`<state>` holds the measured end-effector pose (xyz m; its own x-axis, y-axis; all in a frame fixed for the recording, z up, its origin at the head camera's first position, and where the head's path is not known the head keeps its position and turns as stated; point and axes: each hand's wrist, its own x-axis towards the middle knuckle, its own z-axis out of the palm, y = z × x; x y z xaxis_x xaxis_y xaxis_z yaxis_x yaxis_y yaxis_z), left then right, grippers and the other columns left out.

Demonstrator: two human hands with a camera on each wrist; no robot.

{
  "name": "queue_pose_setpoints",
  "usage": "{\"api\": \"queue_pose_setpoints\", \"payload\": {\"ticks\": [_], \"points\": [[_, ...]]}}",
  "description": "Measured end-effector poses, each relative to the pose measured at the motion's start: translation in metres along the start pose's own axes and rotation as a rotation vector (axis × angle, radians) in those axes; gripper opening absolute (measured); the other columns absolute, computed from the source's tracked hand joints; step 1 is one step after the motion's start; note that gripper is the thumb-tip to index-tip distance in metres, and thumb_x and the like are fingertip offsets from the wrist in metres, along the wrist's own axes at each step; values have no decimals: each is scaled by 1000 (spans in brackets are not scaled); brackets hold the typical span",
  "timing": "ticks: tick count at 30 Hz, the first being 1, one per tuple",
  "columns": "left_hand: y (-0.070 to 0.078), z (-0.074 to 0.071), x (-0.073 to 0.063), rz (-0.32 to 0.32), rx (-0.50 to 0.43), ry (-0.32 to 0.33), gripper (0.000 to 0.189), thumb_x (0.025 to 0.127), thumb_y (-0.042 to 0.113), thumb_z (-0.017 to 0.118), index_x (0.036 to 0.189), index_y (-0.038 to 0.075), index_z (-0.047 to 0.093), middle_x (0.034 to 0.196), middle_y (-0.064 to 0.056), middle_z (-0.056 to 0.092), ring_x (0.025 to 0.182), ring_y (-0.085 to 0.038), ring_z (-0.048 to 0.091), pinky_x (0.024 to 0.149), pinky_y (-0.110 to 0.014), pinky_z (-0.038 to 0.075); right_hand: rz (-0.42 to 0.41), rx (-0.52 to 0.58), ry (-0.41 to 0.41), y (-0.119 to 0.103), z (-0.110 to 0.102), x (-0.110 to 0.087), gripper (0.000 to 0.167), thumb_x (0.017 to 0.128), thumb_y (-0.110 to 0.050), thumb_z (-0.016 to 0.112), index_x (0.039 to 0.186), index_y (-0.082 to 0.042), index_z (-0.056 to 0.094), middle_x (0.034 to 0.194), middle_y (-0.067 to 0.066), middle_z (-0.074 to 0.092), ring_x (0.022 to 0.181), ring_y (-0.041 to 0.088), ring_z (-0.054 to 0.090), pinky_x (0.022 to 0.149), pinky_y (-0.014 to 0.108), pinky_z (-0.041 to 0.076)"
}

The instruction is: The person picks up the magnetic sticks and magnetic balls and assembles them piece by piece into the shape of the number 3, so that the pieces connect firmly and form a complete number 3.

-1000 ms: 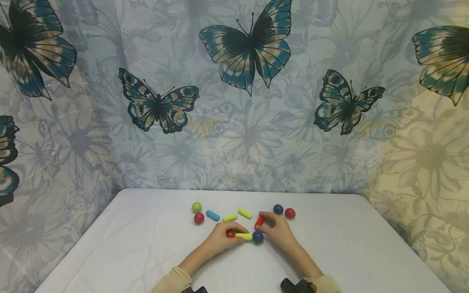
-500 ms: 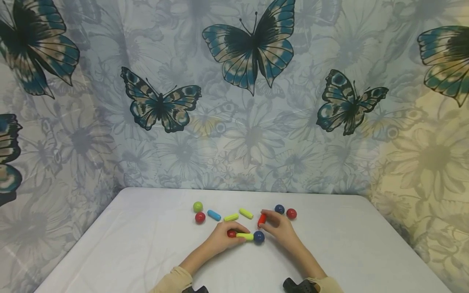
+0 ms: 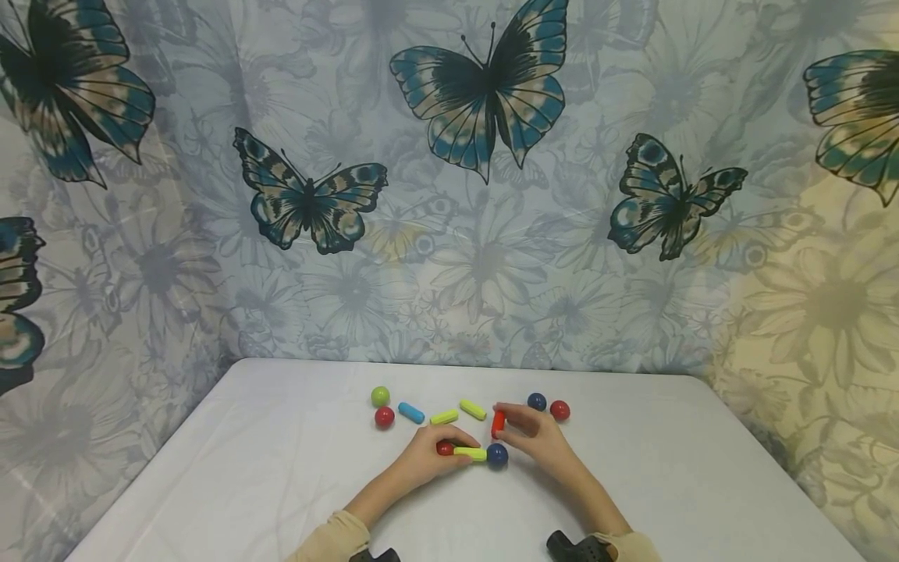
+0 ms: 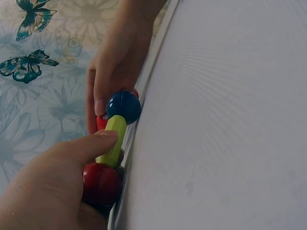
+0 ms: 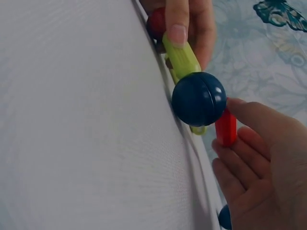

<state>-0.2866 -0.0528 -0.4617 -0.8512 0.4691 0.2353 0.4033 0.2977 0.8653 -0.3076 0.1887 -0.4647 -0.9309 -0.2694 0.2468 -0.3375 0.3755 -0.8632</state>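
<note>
My left hand (image 3: 430,454) grips a joined piece: a yellow-green stick (image 4: 112,139) with a red ball (image 4: 102,184) at one end and a dark blue ball (image 3: 497,455) at the other. The thumb lies along the stick in the left wrist view. My right hand (image 3: 539,439) pinches a short red stick (image 3: 498,422) lengthwise between thumb and fingers. In the right wrist view the red stick (image 5: 226,128) stands right by the blue ball (image 5: 199,99); whether they touch I cannot tell.
On the white table (image 3: 232,468) lie a green ball (image 3: 380,396), a red ball (image 3: 384,417), a blue stick (image 3: 410,413) and two yellow-green sticks (image 3: 473,409). Beyond my right hand sit another blue ball (image 3: 537,401) and red ball (image 3: 559,410). A butterfly-print cloth (image 3: 485,312) hangs behind.
The red stick in my right hand has tilted slightly and now stands more upright in the head view. My left hand keeps its hold. The whole head view has shifted a little.
</note>
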Motion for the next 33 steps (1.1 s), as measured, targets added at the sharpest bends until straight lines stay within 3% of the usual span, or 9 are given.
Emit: {"api": "queue_pose_setpoints", "payload": {"ticks": [5, 11, 22, 27, 33], "points": [[7, -3, -3, 15, -10, -2, 22, 85, 10, 74, 107, 11, 73, 106, -2, 75, 106, -9, 66, 99, -22, 47, -39, 5, -34, 1, -1, 0, 50, 85, -21, 76, 130, -6, 60, 131, 13, 64, 128, 32, 56, 107, 32, 46], [9, -4, -3, 1, -22, -8, 22, 85, 10, 74, 107, 13, 74, 106, 0, 75, 106, -8, 65, 101, -22, 45, -28, -6, -25, 1, -2, -1, 50, 84, -22, 76, 130, -7, 61, 131, 12, 64, 128, 32, 56, 108, 37, 45], [-23, 4, 7, -7, 5, 1, 24, 84, 13, 75, 106, 19, 74, 106, 4, 75, 106, -8, 66, 101, -23, 45, -33, 9, -46, 3, -5, -1, 51, 84, -21, 77, 130, -8, 60, 132, 12, 64, 129, 32, 55, 109, 43, 42], [-25, 3, 7, -8, -22, -7, 24, 83, 16, 76, 106, 23, 74, 105, 7, 75, 105, -6, 65, 100, -22, 46, -52, -8, -45, 5, -4, 0, 51, 84, -20, 77, 131, -8, 60, 132, 12, 64, 128, 31, 57, 107, 39, 45], [-23, 4, 7, -7, 10, 9, 23, 84, 12, 75, 106, 18, 75, 105, 2, 76, 104, -7, 66, 98, -20, 46, -95, 25, -59, 5, -5, 0, 52, 83, -17, 77, 131, -6, 59, 134, 15, 62, 128, 34, 55, 103, 35, 48]]}}
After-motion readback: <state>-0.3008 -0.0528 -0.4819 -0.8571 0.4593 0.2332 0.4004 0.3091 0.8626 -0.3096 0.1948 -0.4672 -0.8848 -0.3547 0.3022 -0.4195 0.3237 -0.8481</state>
